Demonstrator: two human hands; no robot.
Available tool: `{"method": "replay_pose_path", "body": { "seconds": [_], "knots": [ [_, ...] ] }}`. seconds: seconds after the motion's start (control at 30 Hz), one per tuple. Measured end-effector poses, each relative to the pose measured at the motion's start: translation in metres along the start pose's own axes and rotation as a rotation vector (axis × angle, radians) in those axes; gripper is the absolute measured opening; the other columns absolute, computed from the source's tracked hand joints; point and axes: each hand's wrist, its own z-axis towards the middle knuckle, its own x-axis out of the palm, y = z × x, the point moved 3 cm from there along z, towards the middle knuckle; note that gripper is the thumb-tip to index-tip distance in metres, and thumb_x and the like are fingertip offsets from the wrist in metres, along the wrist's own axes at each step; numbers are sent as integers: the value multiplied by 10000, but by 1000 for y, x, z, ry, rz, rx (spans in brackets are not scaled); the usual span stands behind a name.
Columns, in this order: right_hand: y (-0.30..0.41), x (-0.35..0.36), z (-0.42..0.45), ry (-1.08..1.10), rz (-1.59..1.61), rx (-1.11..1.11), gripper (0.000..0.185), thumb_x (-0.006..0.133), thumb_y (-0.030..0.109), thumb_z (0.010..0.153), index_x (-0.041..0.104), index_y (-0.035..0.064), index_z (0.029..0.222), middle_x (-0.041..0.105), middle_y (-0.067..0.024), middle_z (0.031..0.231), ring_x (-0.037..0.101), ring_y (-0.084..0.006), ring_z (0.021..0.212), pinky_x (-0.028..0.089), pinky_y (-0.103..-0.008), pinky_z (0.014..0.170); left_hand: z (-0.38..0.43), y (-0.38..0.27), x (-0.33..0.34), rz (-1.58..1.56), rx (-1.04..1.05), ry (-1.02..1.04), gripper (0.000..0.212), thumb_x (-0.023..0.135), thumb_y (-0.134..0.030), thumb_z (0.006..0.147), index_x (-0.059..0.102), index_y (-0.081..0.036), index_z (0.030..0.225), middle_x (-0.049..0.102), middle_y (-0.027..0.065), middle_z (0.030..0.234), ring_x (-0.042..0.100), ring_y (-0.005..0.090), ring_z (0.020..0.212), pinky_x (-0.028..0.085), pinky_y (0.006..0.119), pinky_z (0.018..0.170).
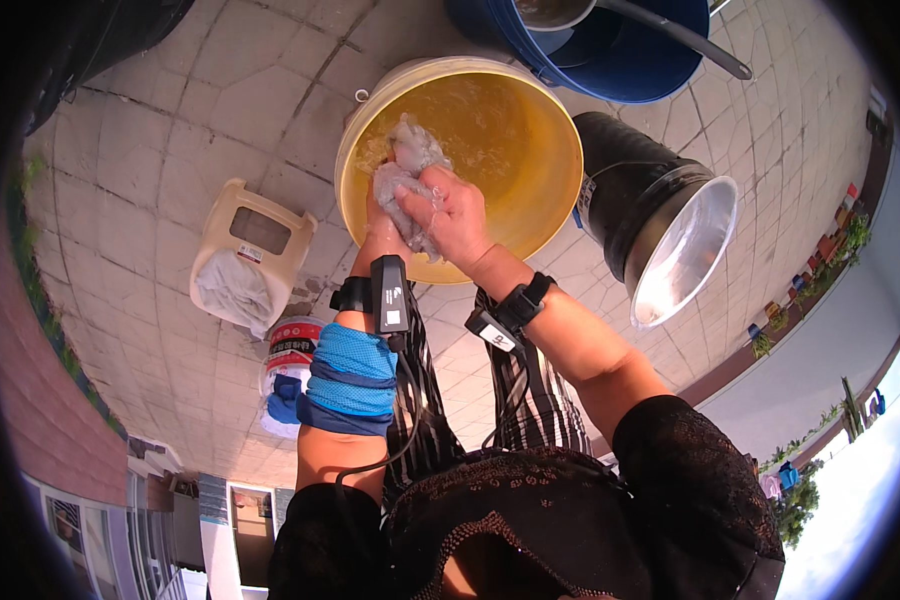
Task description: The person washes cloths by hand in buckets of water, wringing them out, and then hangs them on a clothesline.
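A yellow bucket [529, 169] holding water stands in front of me. Over its near left part, both my hands grip a wet, bunched-up whitish cloth [416, 146]. My left hand [384, 217] is behind the cloth on the left, its fingers mostly hidden by the fabric. My right hand [454, 214] closes on the cloth from the right, knuckles up. Part of the cloth sticks out beyond the hands over the water, and a lower end hangs between my wrists.
A beige plastic stool [300, 225] with a pale cloth [232, 285] is at left, near a white-and-red pail [292, 345] bearing blue fabric. A blue bucket [622, 67] with a long-handled dipper [675, 37] stands far right. Beside it, a metal basin [679, 247] leans against a black bucket [619, 165].
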Motion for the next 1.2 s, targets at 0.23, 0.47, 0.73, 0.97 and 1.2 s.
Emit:
{"method": "replay_pose_path", "body": {
  "seconds": [0.23, 0.47, 0.73, 0.97, 1.2],
  "knots": [
    [-67, -40, 96, -362, -829, -156, 365, 589, 334, 771, 545, 137, 1076, 516, -104, 1154, 528, -302, 982, 410, -375, 855, -14, -22, 55, -62, 28, -328, 586, 393, -428, 903, 249, -35, 1315, 300, 113, 1350, 345, 364, 1191, 351, 443, 960],
    [-69, 26, 50, 336, 69, 285, 218, 615, 162, 676, 586, 73, 874, 561, -95, 793, 539, -211, 785, 414, -303, 734, -16, -3, 33, -97, -237, -490, 624, 342, -539, 879, 342, -35, 1246, 383, 149, 1253, 418, 338, 1105, 396, 444, 898],
    [4, -6, -31, 501, 298, 273, 161, 620, 182, 662, 542, 43, 689, 539, -66, 715, 489, -153, 633, 393, -258, 594, -36, -17, 34, 123, -66, -352, 341, 569, -184, 823, 491, -53, 1128, 551, 73, 1037, 545, 176, 927, 456, 320, 776],
    [-46, -47, 28, 205, -881, -53, 488, 653, 300, 651, 529, 96, 1077, 500, -83, 1180, 380, -306, 1167, 233, -575, 940, -26, -23, 69, 32, 214, -117, 537, 531, 41, 768, 349, -74, 1260, 444, 82, 1226, 437, 217, 1132, 360, 372, 944],
    [-74, -30, 64, 305, -413, 262, 395, 692, 339, 644, 628, 127, 972, 643, -128, 872, 585, -274, 909, 257, -426, 996, -28, -31, 71, 234, 144, -221, 681, 516, -154, 857, 89, -101, 1384, 353, 84, 1288, 340, 194, 1194, 241, 366, 1003]
  ]
}}
